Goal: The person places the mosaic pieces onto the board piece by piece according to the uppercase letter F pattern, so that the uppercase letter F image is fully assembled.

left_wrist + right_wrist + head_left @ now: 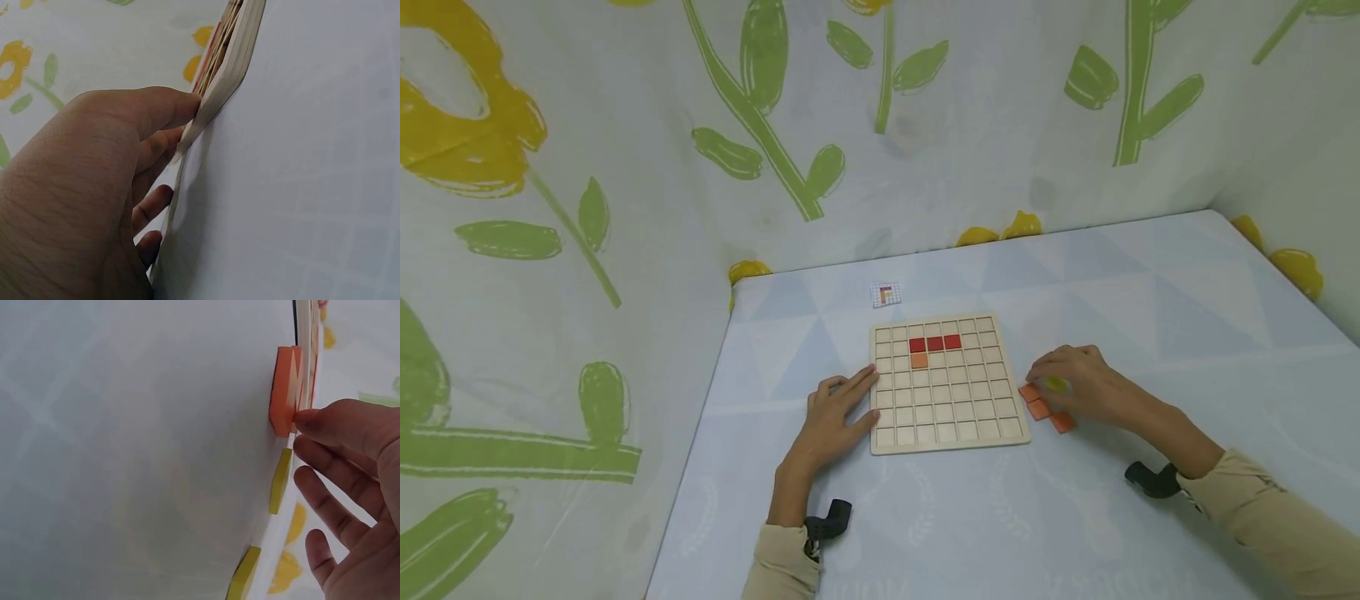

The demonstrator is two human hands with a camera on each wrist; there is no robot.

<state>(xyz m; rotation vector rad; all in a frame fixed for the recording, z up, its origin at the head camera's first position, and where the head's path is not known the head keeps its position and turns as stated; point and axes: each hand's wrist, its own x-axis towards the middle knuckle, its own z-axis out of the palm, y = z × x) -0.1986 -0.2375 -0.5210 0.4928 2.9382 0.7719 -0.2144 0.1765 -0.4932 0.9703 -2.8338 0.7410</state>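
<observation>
A wooden grid board (pixel 936 408) lies on the table. Red tiles (pixel 935 343) fill three cells of one row, with an orange tile (pixel 919 360) below the leftmost. My left hand (pixel 835 417) rests at the board's left edge, fingers spread and fingertips on the rim; its thumb touches the rim in the left wrist view. To the right of the board, my right hand (pixel 1078 383) reaches down to loose orange tiles (pixel 1039 408). Thumb and index finger pinch at an orange tile (pixel 284 394) in the right wrist view, the index tip hidden behind the thumb.
A small pattern card (pixel 886 294) with a coloured grid lies behind the board. Yellow tiles (pixel 280 481) sit near the orange ones, mostly under my right hand in the head view. A flower-patterned cloth wall (pixel 970 167) stands behind the table.
</observation>
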